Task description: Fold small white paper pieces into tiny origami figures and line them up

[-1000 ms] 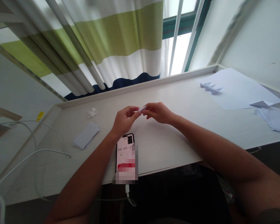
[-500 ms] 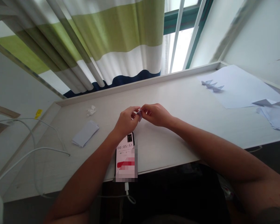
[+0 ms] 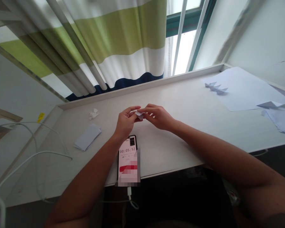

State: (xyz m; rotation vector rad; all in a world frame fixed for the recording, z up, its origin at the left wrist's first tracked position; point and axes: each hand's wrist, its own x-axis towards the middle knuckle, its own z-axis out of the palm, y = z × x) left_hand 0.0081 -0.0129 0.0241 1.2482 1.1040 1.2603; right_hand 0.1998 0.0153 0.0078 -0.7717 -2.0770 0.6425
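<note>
A phone [image 3: 127,152] lies just below the left hand [image 3: 127,122], and here's the right hand [image 3: 159,117] meeting it over the tabletop [image 3: 180,95], fingers [image 3: 148,108] pinching a small folded paper [image 3: 139,115] between their tips! Farther off, folded paper triangles [image 3: 215,88] sit on a sheet of paper [image 3: 247,98].

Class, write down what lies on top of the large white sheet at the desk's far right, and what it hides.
Three small folded paper pieces sit on the white sheet, with a fourth at its right corner. Anything beneath the sheet is covered and cannot be seen.

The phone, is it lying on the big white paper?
No, the phone lies at the near edge of the desk, well apart from the white paper sheet.
</note>
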